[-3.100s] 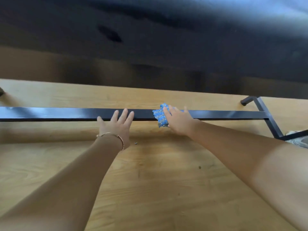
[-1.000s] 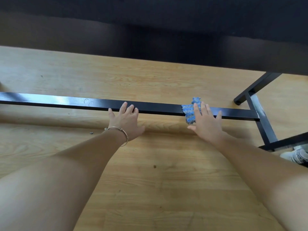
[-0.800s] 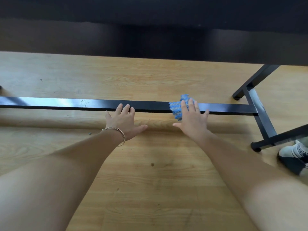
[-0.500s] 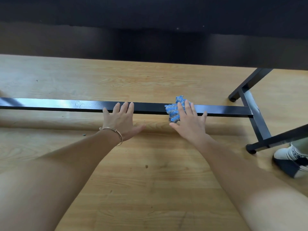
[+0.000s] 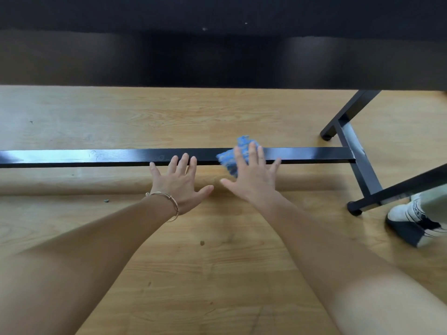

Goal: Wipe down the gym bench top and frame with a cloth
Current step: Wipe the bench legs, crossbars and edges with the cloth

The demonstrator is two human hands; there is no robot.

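There are two bare grips, the left grip (image 5: pixel 180 182) and the right grip (image 5: pixel 251 176), one crumpled blue cloth (image 5: pixel 229 160), one long black metal frame bar (image 5: pixel 96 157), one thin gold bangle (image 5: pixel 173 204) and one white-and-black sneaker (image 5: pixel 411 220).

Both forearms (image 5: pixel 96 250) bare to the frame edge. Left hand (image 5: pixel 180 183): thin gold-toned bangle (image 5: pixel 170 196) at the wrist (small clasp or bead on it, unclear). At 4 o'clock, white trainer (image 5: pixel 411 220), dark stripes, dark sole; pale grey-green trouser leg (image 5: pixel 435 201) above.
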